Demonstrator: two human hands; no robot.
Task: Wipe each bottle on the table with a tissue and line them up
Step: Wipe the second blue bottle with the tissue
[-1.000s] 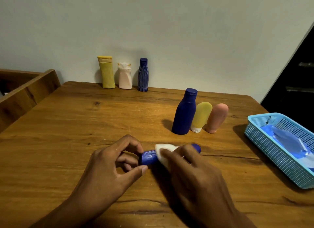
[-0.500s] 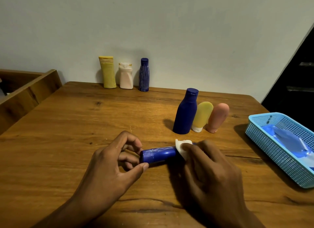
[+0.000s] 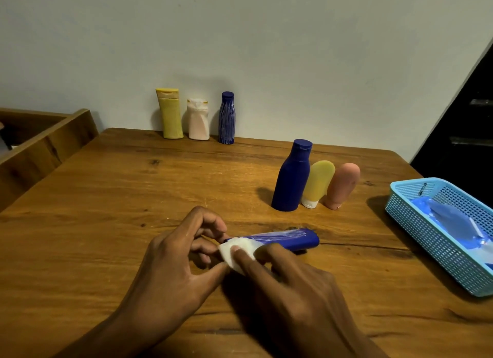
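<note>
A blue bottle (image 3: 286, 240) lies on its side on the wooden table (image 3: 106, 197). My left hand (image 3: 176, 264) pinches its left end with fingertips and thumb. My right hand (image 3: 288, 285) presses a white tissue (image 3: 234, 251) onto that same left end, fingers curled over it. Three bottles stand in a row at the wall: a yellow one (image 3: 169, 113), a pale pink one (image 3: 198, 120) and a striped blue one (image 3: 227, 118). Nearer, a tall blue bottle (image 3: 292, 176), a yellow tube (image 3: 317, 184) and a pink tube (image 3: 342, 185) stand together.
A light blue plastic basket (image 3: 416, 219) holding a blue packet sits at the table's right edge. A wooden frame (image 3: 40, 144) stands to the left of the table. A dark doorway is at the far right.
My right hand has slid the tissue from the bottle's right part back to its left end, uncovering the bottle's right end. My left hand keeps its pinch.
</note>
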